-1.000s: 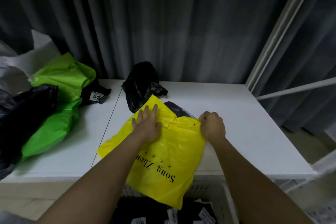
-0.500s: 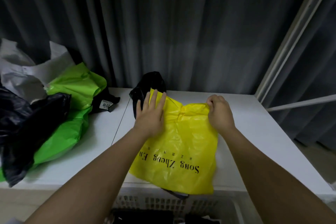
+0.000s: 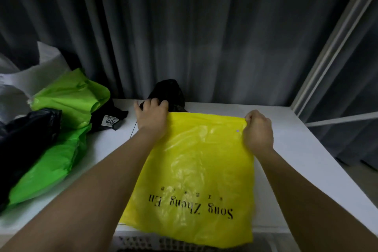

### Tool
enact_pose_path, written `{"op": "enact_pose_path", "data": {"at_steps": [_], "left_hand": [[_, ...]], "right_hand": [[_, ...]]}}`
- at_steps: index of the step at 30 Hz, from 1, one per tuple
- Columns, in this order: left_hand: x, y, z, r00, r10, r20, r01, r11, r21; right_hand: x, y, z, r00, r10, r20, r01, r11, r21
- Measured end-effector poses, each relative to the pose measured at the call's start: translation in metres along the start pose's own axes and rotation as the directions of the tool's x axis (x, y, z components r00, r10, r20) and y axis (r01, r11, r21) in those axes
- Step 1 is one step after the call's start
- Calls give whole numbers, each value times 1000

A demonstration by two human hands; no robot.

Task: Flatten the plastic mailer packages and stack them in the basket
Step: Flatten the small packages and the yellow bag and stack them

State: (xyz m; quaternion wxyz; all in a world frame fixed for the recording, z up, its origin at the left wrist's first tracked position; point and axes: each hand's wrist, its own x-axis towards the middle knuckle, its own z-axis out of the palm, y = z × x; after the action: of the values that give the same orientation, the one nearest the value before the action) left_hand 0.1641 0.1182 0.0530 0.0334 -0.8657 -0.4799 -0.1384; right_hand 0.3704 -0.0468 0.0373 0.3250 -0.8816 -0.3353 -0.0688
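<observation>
Two hands grip the yellow mailer's top corners at frame centre, left hand and right hand, on the desk.

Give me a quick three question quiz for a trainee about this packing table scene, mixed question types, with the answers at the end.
1. True or false: the yellow bag lies spread on the white table, its near edge hanging over the basket.
2. Which hand pinches the bag's far right corner? A. left hand B. right hand
3. Fill in: the pile at the table's left holds a black bag and a ______ bag.

Key: 1 true; 2 B; 3 green.
</observation>
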Motion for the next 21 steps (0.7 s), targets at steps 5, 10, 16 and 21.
{"op": "enact_pose_path", "data": {"at_steps": [5,10,16,21], "left_hand": [[-42,34,32,996,77,-41,-84,976,-203],[-69,37,86,944,179,277,-154,982,-110],[-69,29,105,940,90,328,-77,996,-54],[-67,25,111,919,6,393,31,996,-89]], "right_hand": [[-40,-36,48,931,-362,-46,347,918,-193],[-80,-42,96,815,-390,428,500,847,-179],[-82,-19,121,903,-242,356,364,871,-331],[-83,-7,128,914,-146,378,294,881,-371]]}}
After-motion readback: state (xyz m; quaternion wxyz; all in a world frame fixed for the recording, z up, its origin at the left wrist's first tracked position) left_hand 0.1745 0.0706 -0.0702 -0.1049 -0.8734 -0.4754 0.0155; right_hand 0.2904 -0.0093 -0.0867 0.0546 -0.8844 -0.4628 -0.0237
